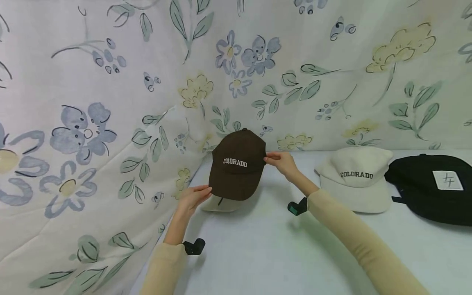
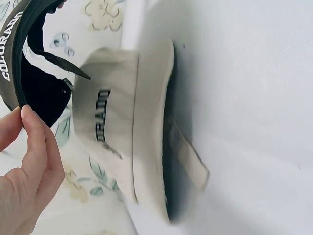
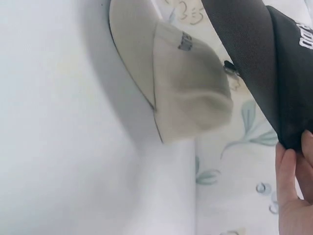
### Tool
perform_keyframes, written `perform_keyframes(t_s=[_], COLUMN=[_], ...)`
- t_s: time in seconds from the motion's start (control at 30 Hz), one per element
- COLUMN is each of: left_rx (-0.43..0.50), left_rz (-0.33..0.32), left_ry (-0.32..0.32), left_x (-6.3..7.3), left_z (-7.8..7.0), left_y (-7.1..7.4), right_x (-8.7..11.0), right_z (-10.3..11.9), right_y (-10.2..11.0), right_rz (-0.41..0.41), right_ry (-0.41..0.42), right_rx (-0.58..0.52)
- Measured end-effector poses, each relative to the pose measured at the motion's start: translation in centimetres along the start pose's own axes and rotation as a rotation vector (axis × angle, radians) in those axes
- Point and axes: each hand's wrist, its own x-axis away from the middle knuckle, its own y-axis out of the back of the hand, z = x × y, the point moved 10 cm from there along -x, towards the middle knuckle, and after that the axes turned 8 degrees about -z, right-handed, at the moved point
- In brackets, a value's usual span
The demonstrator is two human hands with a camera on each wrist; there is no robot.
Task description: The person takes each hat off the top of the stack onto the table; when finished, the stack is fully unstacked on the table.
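Both hands hold up a brown cap (image 1: 239, 143) with white COLORADO lettering, its brim toward me. My left hand (image 1: 192, 199) pinches its lower left edge between thumb and fingers. At the right edge of the same cap, my right hand (image 1: 283, 163) pinches the fabric. Below and behind it a beige cap (image 1: 223, 205) rests on the table; in the head view only its brim shows. The left wrist view shows that beige cap (image 2: 105, 78) with dark lettering and a loose strap, apart from the brown cap's dark inside (image 2: 41, 90).
A cream COLORADO cap (image 1: 354, 164) sits on the white table (image 1: 258, 254) at the right. Beside it lies a black cap (image 1: 416, 176) with a white patch. Floral cloth (image 1: 147, 94) hangs along the back and left side of the table.
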Motion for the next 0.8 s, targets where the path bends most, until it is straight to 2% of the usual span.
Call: perform_keyframes(t_s=[0.13, 0.4, 0.63, 0.73, 0.77, 0.8], left_rx=[-0.020, -0.022, -0.051, -0.065, -0.043, -0.040], left_rz=[0.026, 0.145, 0.199, 0.238, 0.286, 0.301], left_ry=[-0.006, 0.002, 0.005, -0.011, -0.032, -0.034], left_x=[-0.1, 0.0, 0.5, -0.1, -1.1, -1.3], left_z=[-0.2, -0.4, -0.1, 0.7, 1.4, 1.7], left_y=[-2.4, -7.6, -12.0, -13.8, -14.5, -15.1], right_x=[0.2, 0.8, 1.9, 2.4, 2.5, 2.6], right_z=[-0.4, -0.6, -1.4, -1.9, -2.0, -2.1], right_y=[2.5, 7.7, 12.0, 13.6, 14.1, 14.6], right_rz=[-0.025, -0.076, -0.094, -0.110, -0.118, -0.128], right_ry=[-0.011, 0.010, 0.035, 0.035, 0.037, 0.041], right_rx=[0.033, 0.047, 0.144, 0.171, 0.176, 0.188])
